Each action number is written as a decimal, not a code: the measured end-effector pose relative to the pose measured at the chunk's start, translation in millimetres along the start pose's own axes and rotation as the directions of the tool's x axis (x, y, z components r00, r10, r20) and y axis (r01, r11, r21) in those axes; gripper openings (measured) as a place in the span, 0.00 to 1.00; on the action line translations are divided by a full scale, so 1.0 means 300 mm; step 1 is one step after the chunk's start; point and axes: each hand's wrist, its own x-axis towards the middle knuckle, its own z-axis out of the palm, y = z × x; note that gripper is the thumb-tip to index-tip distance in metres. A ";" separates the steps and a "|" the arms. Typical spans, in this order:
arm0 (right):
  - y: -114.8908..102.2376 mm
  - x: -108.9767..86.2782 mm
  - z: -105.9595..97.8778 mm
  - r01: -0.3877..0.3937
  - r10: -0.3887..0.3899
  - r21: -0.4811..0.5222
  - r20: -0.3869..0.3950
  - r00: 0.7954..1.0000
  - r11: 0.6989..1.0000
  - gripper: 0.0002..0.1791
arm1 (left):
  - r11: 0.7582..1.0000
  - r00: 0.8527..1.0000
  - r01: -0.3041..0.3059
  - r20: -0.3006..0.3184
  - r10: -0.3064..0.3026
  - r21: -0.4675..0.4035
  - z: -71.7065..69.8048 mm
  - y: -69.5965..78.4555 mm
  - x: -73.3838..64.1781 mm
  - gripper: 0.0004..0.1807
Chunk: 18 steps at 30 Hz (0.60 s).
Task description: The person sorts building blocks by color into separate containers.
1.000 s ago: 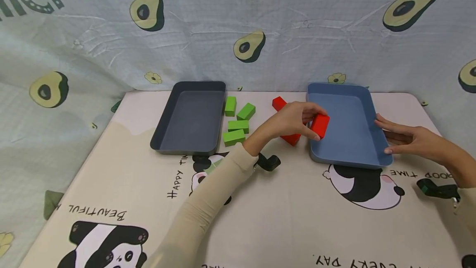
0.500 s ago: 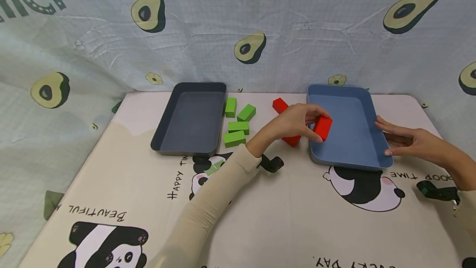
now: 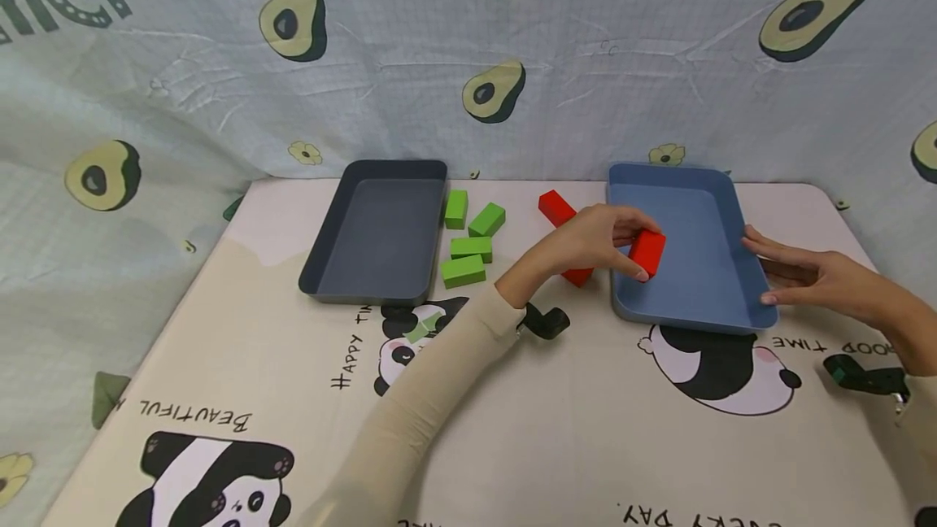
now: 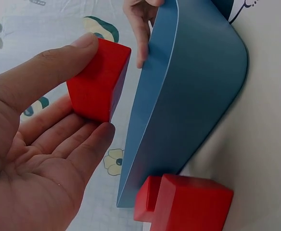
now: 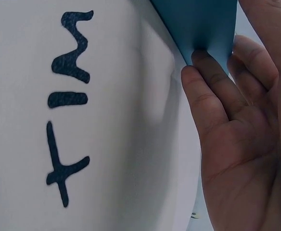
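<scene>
My left hand (image 3: pixel 596 241) pinches a red block (image 3: pixel 648 253) between thumb and fingers, above the left side of the blue tray (image 3: pixel 691 315). In the left wrist view the same block (image 4: pixel 96 82) is tilted, apart from the tray wall (image 4: pixel 198 82). Fairly straight fingers of my right hand (image 3: pixel 820 276) touch the tray's right outer side. In the right wrist view, fingertips (image 5: pixel 193 79) lie against the tray's wall (image 5: pixel 203 26). More red blocks (image 3: pixel 558 208) lie on the table left of the tray, partly hidden behind my left hand.
A dark grey tray (image 3: pixel 366 299) stands at the back left. Several green blocks (image 3: pixel 464 272) lie just right of it. A hanging cloth (image 3: pixel 410 39) with avocado prints closes off the back of the table. Panda drawings (image 3: pixel 713 372) and lettering cover the tablecloth.
My left hand has moved a little to the right with the red block, farther over the blue tray. My right hand keeps its place at the tray's side.
</scene>
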 end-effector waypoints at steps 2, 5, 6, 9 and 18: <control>0.002 0.000 0.002 -0.006 0.006 -0.007 -0.002 1.000 1.000 0.46 | 1.000 1.000 0.002 -0.001 -0.002 0.007 0.005 0.001 0.003 0.31; 0.003 0.000 0.003 0.002 -0.002 0.006 -0.002 1.000 1.000 0.46 | 1.000 1.000 0.005 -0.002 -0.005 0.023 0.012 0.003 0.007 0.31; 0.004 0.000 0.004 0.007 -0.007 0.010 0.000 1.000 1.000 0.46 | 1.000 1.000 0.005 -0.003 -0.005 0.028 0.014 0.003 0.008 0.31; 0.007 -0.001 0.006 0.019 -0.020 0.029 0.011 1.000 0.999 0.46 | 0.999 1.000 0.018 -0.005 -0.018 0.035 0.019 0.004 0.012 0.31; 0.010 -0.006 -0.001 0.047 -0.048 0.019 0.032 0.998 0.999 0.46 | 0.996 0.997 0.074 -0.012 -0.074 0.043 0.023 0.007 0.035 0.34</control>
